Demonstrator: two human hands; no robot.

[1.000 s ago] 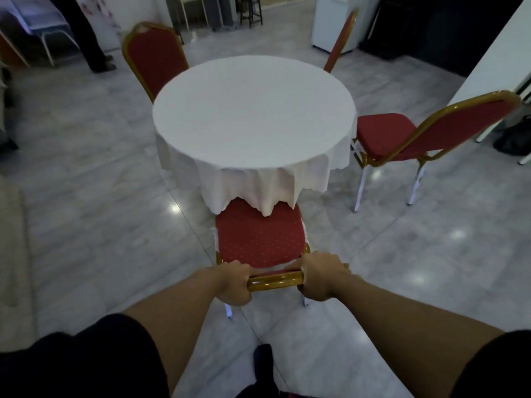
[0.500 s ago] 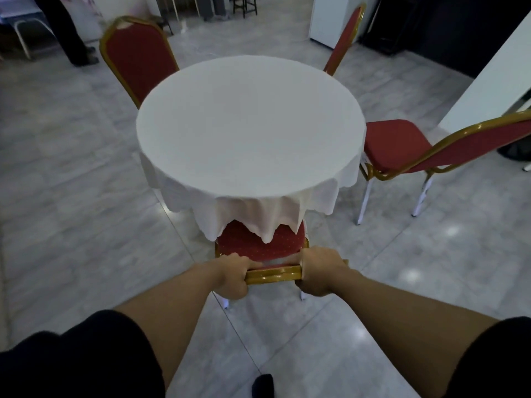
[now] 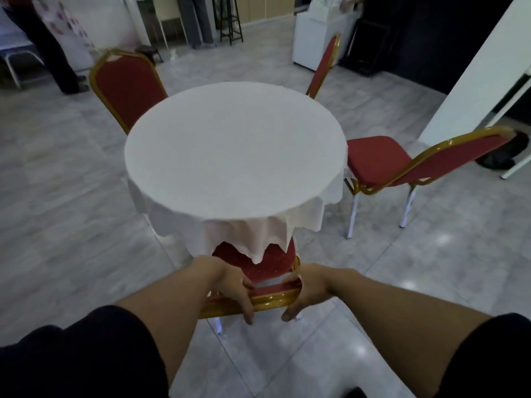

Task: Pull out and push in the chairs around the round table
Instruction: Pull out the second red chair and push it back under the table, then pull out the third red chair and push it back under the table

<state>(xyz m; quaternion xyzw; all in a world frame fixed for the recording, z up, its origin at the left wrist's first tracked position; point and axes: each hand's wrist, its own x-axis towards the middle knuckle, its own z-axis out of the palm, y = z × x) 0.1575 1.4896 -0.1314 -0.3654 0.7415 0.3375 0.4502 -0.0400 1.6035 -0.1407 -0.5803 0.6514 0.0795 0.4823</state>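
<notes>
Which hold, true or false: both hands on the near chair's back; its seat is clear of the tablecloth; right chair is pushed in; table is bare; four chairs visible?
1. Both hands, left and right, on the near chair's back: true.
2. Its seat is clear of the tablecloth: false, cloth overhangs it.
3. Right chair is pushed in: false, seat is exposed.
4. Table is bare: true, only the cloth.
5. Four chairs visible: true.

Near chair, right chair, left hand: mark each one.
Near chair (image 3: 253, 302), head view, gold top rail.
Right chair (image 3: 373, 159), head view, red seat.
Left hand (image 3: 234, 288), head view, back of hand.
</notes>
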